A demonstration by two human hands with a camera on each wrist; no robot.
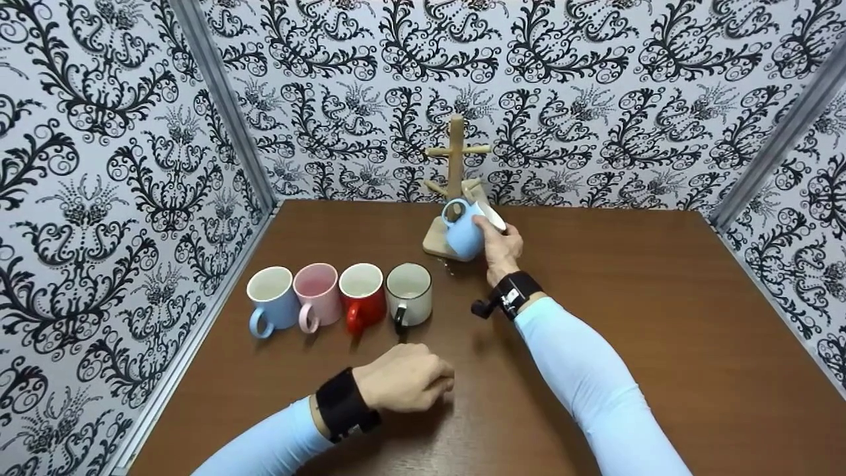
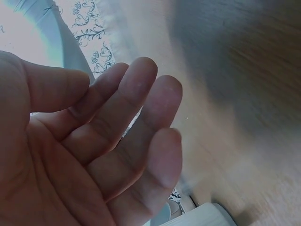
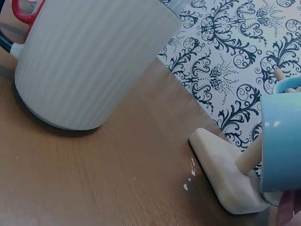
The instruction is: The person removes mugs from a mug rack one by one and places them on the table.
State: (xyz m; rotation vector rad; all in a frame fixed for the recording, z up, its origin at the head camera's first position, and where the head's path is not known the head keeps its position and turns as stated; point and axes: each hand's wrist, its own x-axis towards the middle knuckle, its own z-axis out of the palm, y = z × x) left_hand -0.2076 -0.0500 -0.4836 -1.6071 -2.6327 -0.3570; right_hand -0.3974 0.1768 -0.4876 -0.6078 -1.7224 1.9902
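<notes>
My right hand grips a light blue mug by its body. The mug is tilted, its handle toward the upper left and its white inside facing right. It is in front of a wooden mug tree and hides part of the post and base. In the right wrist view, the blue mug is at the right edge, beside the wooden base. My left hand is low over the table, below the white mug with a black handle. Its fingers are loosely bent around nothing.
Left of the white mug stand a red mug, a pink mug and another light blue mug, upright in a row, handles toward me. Patterned walls bound the brown table at the back and sides.
</notes>
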